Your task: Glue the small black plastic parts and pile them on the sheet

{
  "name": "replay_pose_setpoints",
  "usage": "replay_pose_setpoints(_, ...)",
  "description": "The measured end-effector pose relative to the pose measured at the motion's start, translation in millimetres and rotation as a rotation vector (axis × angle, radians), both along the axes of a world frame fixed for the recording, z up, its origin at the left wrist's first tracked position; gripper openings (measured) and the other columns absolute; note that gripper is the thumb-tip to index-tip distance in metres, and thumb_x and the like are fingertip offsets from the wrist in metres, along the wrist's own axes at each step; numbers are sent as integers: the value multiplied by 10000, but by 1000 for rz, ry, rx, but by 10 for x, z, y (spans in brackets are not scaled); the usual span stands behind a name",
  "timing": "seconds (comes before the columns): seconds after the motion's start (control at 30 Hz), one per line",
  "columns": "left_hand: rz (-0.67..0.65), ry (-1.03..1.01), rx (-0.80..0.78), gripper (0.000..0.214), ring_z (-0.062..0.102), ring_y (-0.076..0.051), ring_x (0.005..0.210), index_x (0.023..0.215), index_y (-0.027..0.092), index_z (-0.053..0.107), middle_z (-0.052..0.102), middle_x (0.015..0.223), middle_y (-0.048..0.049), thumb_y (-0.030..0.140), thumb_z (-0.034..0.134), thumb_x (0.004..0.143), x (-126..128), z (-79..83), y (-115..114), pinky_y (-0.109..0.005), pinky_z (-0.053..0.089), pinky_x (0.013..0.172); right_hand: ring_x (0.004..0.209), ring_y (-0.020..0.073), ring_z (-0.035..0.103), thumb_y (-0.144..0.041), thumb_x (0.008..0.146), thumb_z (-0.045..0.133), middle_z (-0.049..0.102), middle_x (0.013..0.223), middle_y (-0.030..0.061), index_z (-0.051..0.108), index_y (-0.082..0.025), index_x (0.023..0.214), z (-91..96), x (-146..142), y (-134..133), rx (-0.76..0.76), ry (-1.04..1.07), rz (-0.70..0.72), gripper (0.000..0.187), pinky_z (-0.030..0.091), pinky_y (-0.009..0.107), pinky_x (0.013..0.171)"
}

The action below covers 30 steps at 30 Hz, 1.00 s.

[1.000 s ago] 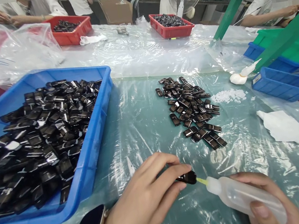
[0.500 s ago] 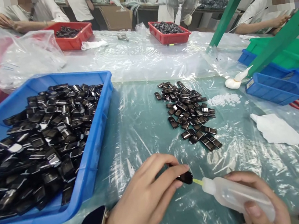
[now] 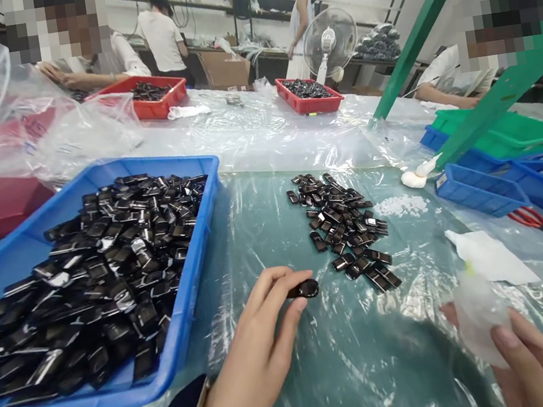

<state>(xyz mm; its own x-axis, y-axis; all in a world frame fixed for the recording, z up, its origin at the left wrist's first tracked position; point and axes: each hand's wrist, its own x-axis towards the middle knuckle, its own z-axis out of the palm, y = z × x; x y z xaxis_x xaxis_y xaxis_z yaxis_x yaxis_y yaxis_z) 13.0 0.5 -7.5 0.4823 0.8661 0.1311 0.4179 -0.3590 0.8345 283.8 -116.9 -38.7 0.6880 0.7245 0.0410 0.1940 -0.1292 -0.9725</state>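
Observation:
Between thumb and fingers, my left hand (image 3: 264, 332) pinches a small glossy black plastic part (image 3: 308, 288), its rounded end pointing right. A translucent squeeze bottle (image 3: 482, 315) with a yellowish tip is gripped in my right hand (image 3: 534, 348), apart from the part and blurred by motion. Beyond my left hand, a loose pile of similar black parts (image 3: 348, 226) lies on the plastic-covered table. Small white pieces (image 3: 403, 206) are heaped just right of that pile.
A large blue tray (image 3: 215, 178) full of black parts stands at left. Right of centre lie a white paper sheet (image 3: 494, 258), red-handled pliers (image 3: 529, 217) and a small blue bin (image 3: 479, 191). A green post (image 3: 423, 37) rises behind. Co-workers sit across the table near red trays (image 3: 311, 105).
My right hand has drawn the bottle away to the right, and its tip now points up. My left hand has moved slightly left with the black part. The camera view has tilted up.

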Motion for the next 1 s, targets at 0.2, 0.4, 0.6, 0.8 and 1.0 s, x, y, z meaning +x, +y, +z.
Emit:
replay_pose_setpoints(0.2, -11, -61, -77, 213, 550, -199, 1139, 1220, 339, 525, 574, 1200, 7, 290, 430, 1036, 8, -15, 15, -340, 449, 962, 1102, 332, 623, -525, 648, 783, 697, 1104, 89, 631, -253, 998, 29, 291, 576, -2, -112, 18, 469, 440, 472, 1002)
replay_pose_setpoints(0.4, 20, -71, -135, 202, 565, -214, 1126, 1207, 323, 533, 597, 1194, 1, 319, 468, 1016, 1, -22, 0, -370, 472, 953, 923, 298, 595, -529, 595, 794, 566, 1064, 99, 514, -210, 1110, -46, 132, 516, 26, -302, -175, 667, 431, 546, 925)
replay_pose_setpoints(0.6, -11, -97, -90, 211, 553, -215, 1157, 1213, 297, 533, 598, 1194, -17, 256, 465, 1017, 11, -36, -35, -388, 462, 986, 919, 254, 652, -403, 894, 586, 717, 982, 50, 721, -272, 946, 24, -667, 336, -58, -454, 312, 195, 494, 388, 802)
replay_pose_setpoints(0.8, -32, -130, -1, 243, 560, -193, 1138, 1226, 280, 521, 586, 1182, -24, 177, 458, 1015, 18, -30, -30, -366, 476, 968, 781, 241, 586, -230, 945, 524, 633, 821, 23, 674, -276, 938, -19, -1163, 579, -31, -555, 615, 157, 444, 408, 734)
replay_pose_setpoints(1.0, -51, -113, 0, 213, 571, -193, 1115, 1201, 257, 533, 598, 1167, -30, 178, 464, 1015, 16, -18, -56, -342, 501, 938, 850, 235, 570, -126, 915, 490, 599, 892, 35, 557, -249, 865, 3, -1190, 614, 25, -570, 710, 148, 462, 366, 723)
